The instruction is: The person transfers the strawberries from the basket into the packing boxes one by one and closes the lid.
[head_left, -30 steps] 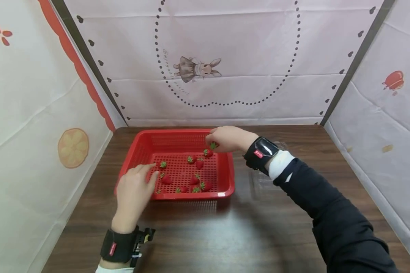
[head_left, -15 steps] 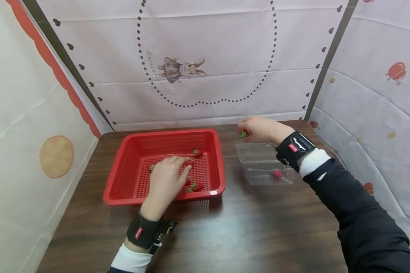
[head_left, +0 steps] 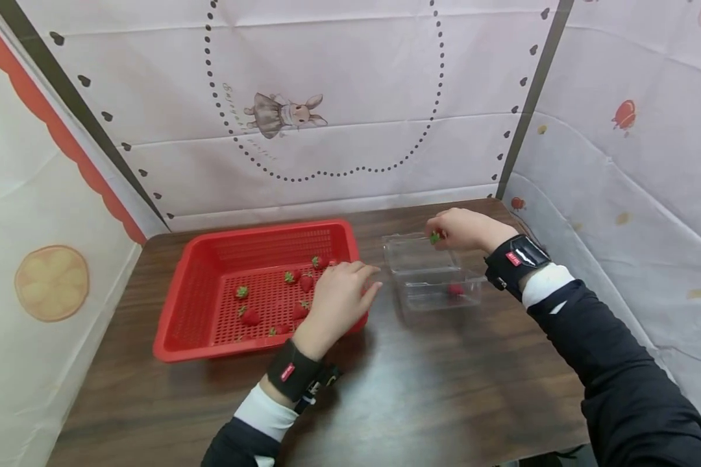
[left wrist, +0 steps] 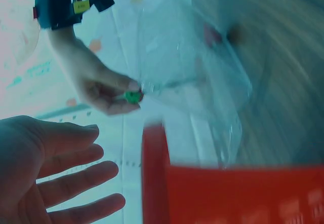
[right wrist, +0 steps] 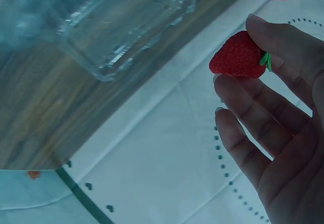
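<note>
A small red strawberry (right wrist: 238,57) is pinched by the right hand (head_left: 467,230) above the clear plastic box's (head_left: 411,259) far rim; the left hand (head_left: 339,301), fingers (left wrist: 76,181) spread, is held over the perforated red plastic basket's (head_left: 178,301) right edge.

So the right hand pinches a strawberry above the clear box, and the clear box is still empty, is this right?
Not quite. The right hand does pinch a strawberry over the clear box, but the box is not empty: the head view shows one strawberry already lying inside it.
</note>
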### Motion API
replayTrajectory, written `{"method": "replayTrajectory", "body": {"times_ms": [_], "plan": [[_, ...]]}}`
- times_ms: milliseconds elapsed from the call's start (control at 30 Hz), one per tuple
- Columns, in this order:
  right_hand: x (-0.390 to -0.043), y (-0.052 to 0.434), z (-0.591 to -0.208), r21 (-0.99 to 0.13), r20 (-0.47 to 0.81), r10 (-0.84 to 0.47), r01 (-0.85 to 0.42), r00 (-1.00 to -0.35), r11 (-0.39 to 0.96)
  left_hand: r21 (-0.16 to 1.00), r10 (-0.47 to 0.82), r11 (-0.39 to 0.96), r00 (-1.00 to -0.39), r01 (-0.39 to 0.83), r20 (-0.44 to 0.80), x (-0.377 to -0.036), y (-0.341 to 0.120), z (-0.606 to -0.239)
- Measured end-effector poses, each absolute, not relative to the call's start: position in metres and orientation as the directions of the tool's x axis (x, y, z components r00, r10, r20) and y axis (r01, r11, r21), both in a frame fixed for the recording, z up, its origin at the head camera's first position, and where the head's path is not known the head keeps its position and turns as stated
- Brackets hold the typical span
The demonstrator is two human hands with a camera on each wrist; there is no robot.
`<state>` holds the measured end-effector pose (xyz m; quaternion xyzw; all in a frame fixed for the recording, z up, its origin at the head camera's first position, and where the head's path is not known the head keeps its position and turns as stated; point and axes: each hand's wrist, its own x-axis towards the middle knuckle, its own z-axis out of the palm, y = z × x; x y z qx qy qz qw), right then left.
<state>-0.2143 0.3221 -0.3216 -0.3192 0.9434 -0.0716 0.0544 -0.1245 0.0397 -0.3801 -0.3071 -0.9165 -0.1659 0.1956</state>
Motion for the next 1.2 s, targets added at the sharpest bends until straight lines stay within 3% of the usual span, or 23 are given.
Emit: {"method": "replayTrajectory", "body": {"times_ms": [400, 967, 1200], "plan": [[-0.213, 0.32, -0.366, -0.243, -0.153, -0.554, -0.512, -0.818, 0.824, 0.138, 0.597, 0.739, -0.736, 0.659, 0.32, -0.13, 0.081, -0.395], [-0.203, 0.336, -0.386, -0.302, -0.223, -0.515, -0.444, -0.828, 0.844, 0.083, 0.638, 0.698, -0.67, 0.711, 0.38, -0.12, 0.091, -0.408], [-0.19, 0.342, -0.396, -0.294, -0.21, -0.542, -0.476, -0.813, 0.828, 0.019, 0.672, 0.68, -0.634, 0.733, 0.384, -0.113, 0.1, -0.418]]}}
